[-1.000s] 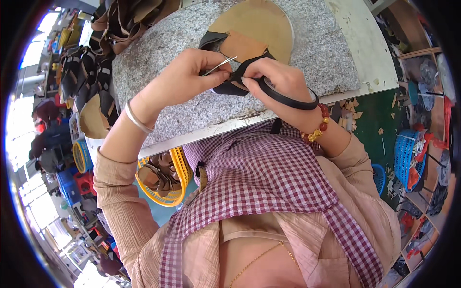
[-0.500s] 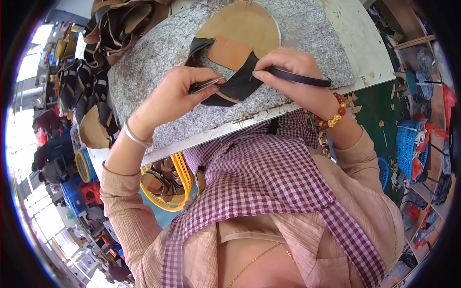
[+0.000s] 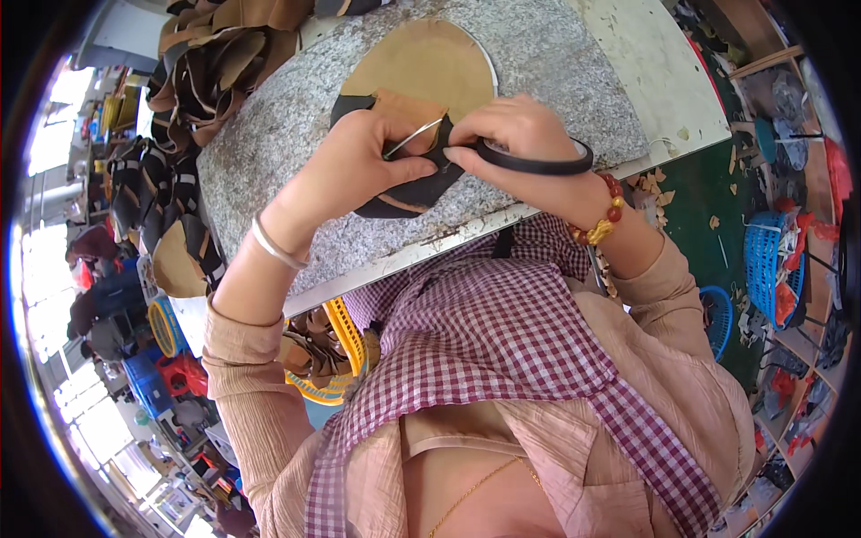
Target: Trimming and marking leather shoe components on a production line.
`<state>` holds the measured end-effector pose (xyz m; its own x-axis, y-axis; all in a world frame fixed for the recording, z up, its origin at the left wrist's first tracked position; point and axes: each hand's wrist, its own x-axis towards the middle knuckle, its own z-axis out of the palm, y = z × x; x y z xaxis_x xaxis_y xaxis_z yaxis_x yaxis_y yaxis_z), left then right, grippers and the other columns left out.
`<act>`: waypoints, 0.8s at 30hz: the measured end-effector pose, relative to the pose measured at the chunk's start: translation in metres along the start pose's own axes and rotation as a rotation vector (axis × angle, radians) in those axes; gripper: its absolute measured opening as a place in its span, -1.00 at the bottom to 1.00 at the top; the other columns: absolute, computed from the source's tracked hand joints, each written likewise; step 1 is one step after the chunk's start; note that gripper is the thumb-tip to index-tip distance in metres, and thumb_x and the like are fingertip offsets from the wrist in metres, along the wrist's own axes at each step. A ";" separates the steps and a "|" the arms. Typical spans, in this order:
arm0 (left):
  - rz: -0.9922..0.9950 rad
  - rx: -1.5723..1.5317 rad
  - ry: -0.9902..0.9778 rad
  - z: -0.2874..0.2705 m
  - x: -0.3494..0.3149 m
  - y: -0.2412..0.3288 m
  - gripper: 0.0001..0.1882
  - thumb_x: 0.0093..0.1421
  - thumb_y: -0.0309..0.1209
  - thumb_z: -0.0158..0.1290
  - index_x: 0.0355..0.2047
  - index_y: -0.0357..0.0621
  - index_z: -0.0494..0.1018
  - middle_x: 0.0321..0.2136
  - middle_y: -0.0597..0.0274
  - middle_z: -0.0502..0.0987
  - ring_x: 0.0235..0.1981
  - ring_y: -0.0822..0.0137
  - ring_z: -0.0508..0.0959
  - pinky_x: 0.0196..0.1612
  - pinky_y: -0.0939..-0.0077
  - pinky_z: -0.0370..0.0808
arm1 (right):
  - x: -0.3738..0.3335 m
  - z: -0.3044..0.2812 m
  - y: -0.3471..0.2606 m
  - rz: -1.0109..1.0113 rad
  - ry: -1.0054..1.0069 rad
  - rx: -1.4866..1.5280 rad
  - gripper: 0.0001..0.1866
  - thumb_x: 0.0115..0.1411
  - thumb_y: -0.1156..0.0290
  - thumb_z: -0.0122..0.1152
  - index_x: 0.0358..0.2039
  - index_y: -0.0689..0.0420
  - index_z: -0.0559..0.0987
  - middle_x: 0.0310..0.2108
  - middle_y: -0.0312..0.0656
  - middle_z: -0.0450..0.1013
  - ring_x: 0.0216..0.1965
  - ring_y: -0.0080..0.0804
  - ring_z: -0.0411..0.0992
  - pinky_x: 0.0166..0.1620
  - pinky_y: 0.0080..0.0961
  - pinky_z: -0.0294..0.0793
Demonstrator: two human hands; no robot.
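A leather shoe upper piece lies on the stone slab (image 3: 260,143), with a large rounded tan part (image 3: 421,63), a lighter brown patch and a black band (image 3: 421,191) on its near side. My left hand (image 3: 359,166) is closed on a slim pointed metal tool (image 3: 414,137), whose tip angles over the brown patch. Beside it, my right hand (image 3: 520,134) pinches at the black band's edge. A roll of narrow black tape (image 3: 538,166) loops at this hand's fingers and palm. What lies between its fingertips is partly hidden.
Brown and black leather pieces (image 3: 220,72) are heaped at the slab's far left, with more stacked pieces (image 3: 184,255) below. A yellow basket (image 3: 345,336) of brown pieces stands under the bench edge. Blue baskets (image 3: 767,269) and scraps are on the green floor at right.
The upper piece has shifted slightly left. My left hand has moved right, bringing the metal tool over the brown patch, close to my right hand, which has come left.
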<state>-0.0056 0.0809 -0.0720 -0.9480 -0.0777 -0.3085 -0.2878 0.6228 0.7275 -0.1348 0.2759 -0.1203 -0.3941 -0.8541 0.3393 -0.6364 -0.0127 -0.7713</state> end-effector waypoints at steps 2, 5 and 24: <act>-0.002 -0.072 0.005 0.000 0.000 -0.004 -0.80 0.06 -0.54 0.27 -0.31 -0.40 0.58 -0.57 0.35 0.50 -0.59 0.48 0.36 -0.50 0.61 0.34 | 0.001 -0.005 0.000 0.040 -0.033 0.043 -0.93 0.10 0.48 0.31 -0.40 0.18 0.64 -0.46 -0.31 0.56 -0.50 -0.50 0.41 -0.39 -0.61 0.37; 0.030 -0.200 -0.017 0.000 -0.003 -0.001 -0.81 0.08 -0.57 0.24 -0.27 -0.37 0.59 -0.55 0.40 0.48 -0.56 0.55 0.36 -0.48 0.69 0.32 | 0.006 -0.018 0.013 0.146 -0.034 0.249 -0.92 0.08 0.47 0.33 -0.40 0.18 0.63 -0.46 -0.31 0.56 -0.49 -0.52 0.41 -0.39 -0.62 0.38; 0.196 0.417 -0.235 -0.058 0.031 0.045 -0.69 0.01 -0.53 0.27 -0.18 -0.24 0.58 -0.38 0.23 0.64 -0.41 0.29 0.55 -0.23 0.51 0.47 | 0.002 -0.006 0.011 -0.033 0.037 0.082 -0.94 0.07 0.54 0.28 -0.40 0.16 0.62 -0.49 -0.33 0.54 -0.53 -0.55 0.37 -0.42 -0.62 0.32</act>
<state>-0.0563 0.0618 -0.0132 -0.9089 0.2186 -0.3552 0.0158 0.8691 0.4943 -0.1466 0.2771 -0.1250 -0.3992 -0.8325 0.3842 -0.5936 -0.0847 -0.8003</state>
